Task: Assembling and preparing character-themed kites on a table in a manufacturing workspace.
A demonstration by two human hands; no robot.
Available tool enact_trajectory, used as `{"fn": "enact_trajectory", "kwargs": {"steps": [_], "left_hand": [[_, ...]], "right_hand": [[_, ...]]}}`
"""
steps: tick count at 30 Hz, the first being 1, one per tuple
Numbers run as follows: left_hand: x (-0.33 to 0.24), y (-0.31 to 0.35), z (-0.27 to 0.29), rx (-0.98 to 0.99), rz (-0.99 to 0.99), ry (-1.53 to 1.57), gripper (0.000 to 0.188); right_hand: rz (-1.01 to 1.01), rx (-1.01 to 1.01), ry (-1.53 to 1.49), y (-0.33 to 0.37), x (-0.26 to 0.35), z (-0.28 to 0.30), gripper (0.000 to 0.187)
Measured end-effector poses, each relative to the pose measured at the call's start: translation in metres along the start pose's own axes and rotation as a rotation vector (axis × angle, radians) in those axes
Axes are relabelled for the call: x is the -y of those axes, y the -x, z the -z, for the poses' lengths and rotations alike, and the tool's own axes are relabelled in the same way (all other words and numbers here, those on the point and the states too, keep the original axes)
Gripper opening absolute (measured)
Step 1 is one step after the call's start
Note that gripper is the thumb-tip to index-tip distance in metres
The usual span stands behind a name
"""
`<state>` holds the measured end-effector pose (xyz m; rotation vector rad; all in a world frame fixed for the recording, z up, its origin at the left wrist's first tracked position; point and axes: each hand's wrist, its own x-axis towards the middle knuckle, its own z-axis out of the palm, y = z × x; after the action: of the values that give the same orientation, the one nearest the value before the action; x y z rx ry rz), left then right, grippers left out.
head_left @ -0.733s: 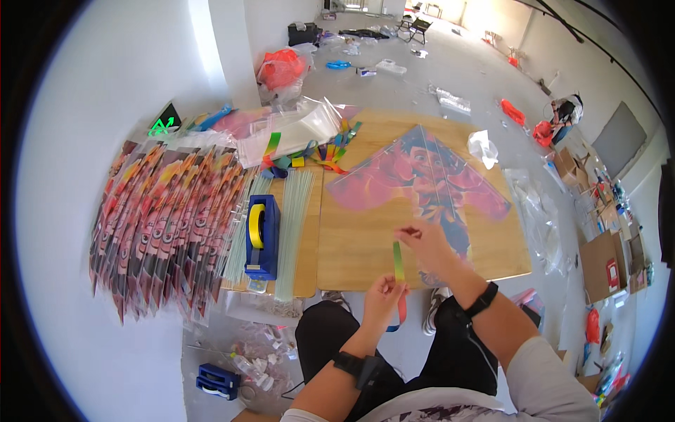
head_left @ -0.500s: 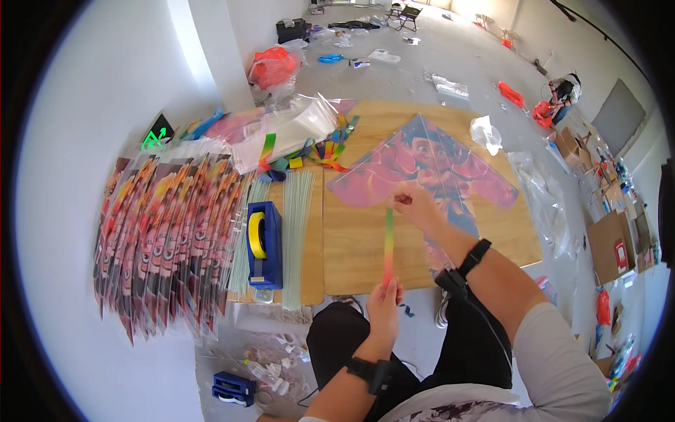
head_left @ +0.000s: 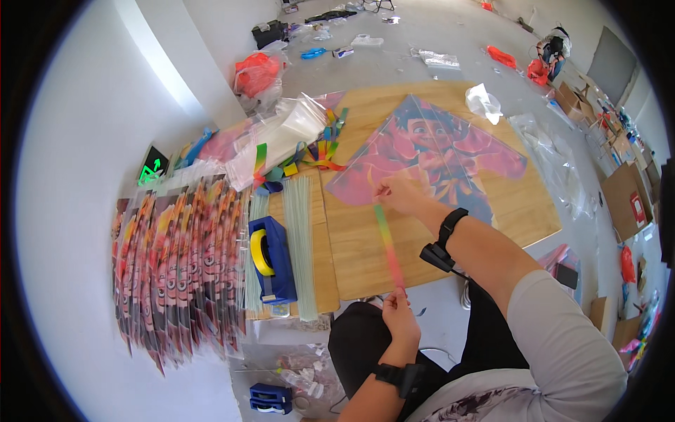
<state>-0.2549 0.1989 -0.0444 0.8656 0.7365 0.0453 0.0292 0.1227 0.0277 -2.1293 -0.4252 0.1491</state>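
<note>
A kite (head_left: 429, 151) printed with a cartoon figure lies flat on the wooden table. From near its lower edge a narrow ribbon (head_left: 387, 243), green through yellow to red, stretches down toward me. My left hand (head_left: 402, 320) pinches the ribbon's red end at the near table edge. Just above the green end, my right hand (head_left: 397, 195) has its fingers closed over the kite's lower left edge. What those fingers grip, if anything, is hidden. To the left of both hands stands a blue tape dispenser (head_left: 280, 271) with a yellow roll.
Thin pale rods (head_left: 302, 246) lie beside the dispenser. Further left is a row of packaged printed kites (head_left: 179, 274). Colourful ribbons (head_left: 320, 151) and clear plastic sleeves (head_left: 271, 133) lie behind. Crumpled white plastic (head_left: 484, 104) sits at the table's far right. Another dispenser (head_left: 271, 399) is below.
My head view has shifted, so the table sits differently. The ribbon now slants more, with its green end to the left. My right-hand fingers have moved slightly left and up from that end.
</note>
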Motion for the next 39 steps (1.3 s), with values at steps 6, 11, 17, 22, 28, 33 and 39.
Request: {"fn": "enact_trajectory", "kwargs": {"steps": [6,11,17,22,28,33,39], "left_hand": [[0.004,0.0,0.004,0.003,0.035,-0.079,0.019],[-0.001,-0.003,0.001,-0.167,-0.029,-0.109,0.024],[-0.006,-0.006,-0.007,-0.186,-0.048,-0.112,0.026],[0.001,-0.014,-0.001,-0.197,-0.07,-0.085,0.029],[0.004,-0.018,0.006,-0.177,-0.077,-0.085,0.032],[-0.001,-0.015,0.001,-0.167,-0.112,-0.092,0.031],[-0.007,-0.012,0.0,-0.18,-0.148,-0.104,0.031]], "right_hand": [[0.064,-0.121,0.027,-0.007,-0.015,-0.017,0.013],[0.102,-0.219,0.111,-0.014,-0.021,-0.03,0.008],[0.024,-0.236,0.249,-0.025,-0.025,-0.031,0.013],[-0.104,-0.224,0.332,-0.031,-0.025,-0.034,0.018],[-0.279,-0.116,0.269,-0.036,-0.013,-0.033,0.017],[-0.375,-0.091,0.26,-0.039,-0.01,-0.031,0.017],[-0.363,-0.138,0.318,-0.039,-0.011,-0.035,0.016]]}}
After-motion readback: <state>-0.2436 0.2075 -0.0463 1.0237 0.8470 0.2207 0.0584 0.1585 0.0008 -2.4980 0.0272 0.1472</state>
